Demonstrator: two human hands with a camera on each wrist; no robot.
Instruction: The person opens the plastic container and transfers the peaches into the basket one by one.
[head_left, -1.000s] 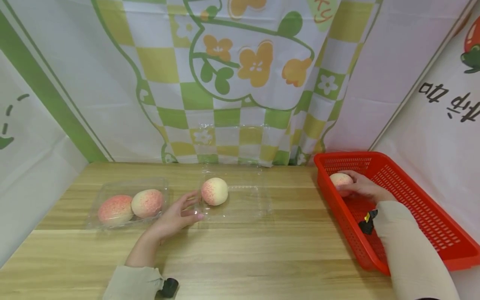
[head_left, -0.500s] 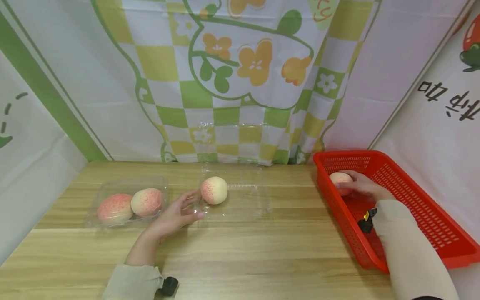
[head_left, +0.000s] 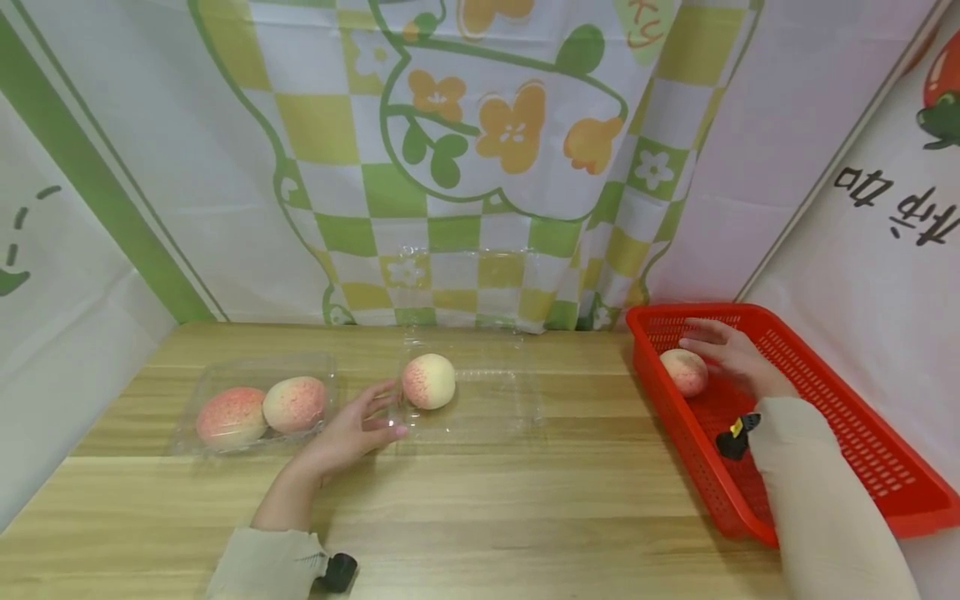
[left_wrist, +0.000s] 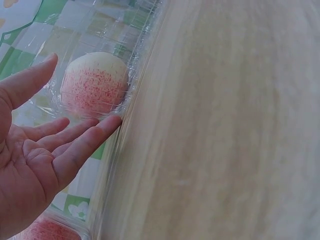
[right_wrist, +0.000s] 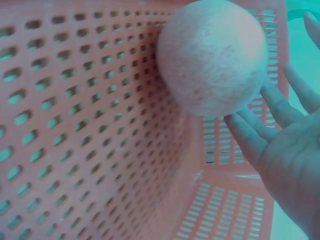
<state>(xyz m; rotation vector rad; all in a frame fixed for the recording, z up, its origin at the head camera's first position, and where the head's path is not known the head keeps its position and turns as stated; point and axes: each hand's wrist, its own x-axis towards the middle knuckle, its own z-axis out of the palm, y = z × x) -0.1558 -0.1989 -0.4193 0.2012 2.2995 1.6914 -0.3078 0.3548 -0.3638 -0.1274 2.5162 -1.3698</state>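
Note:
My left hand (head_left: 354,435) holds its fingers loosely extended at the left side of an open clear plastic clamshell box (head_left: 495,404). One peach (head_left: 429,382), cream with a pink blush, sits in the left end of that box. The left wrist view shows the fingertips right by the box wall, below the peach (left_wrist: 95,84). Inside the red basket (head_left: 701,492), my right hand (head_left: 738,360) has its fingers spread beside another peach (head_left: 684,372). In the right wrist view the fingertips overlap the lower edge of this peach (right_wrist: 212,57), with no grip around it.
Two peaches (head_left: 231,418) lie in a second clear plastic box (head_left: 262,367) on the left of the wooden table (head_left: 480,517). The open box's lid (head_left: 472,283) stands up against the patterned curtain (head_left: 322,125). The basket's raised walls surround my right hand.
My right hand has let go of the peach in the basket, its fingers spreading and moving slightly back and right. The peach stays near the basket's left wall. My left hand holds still.

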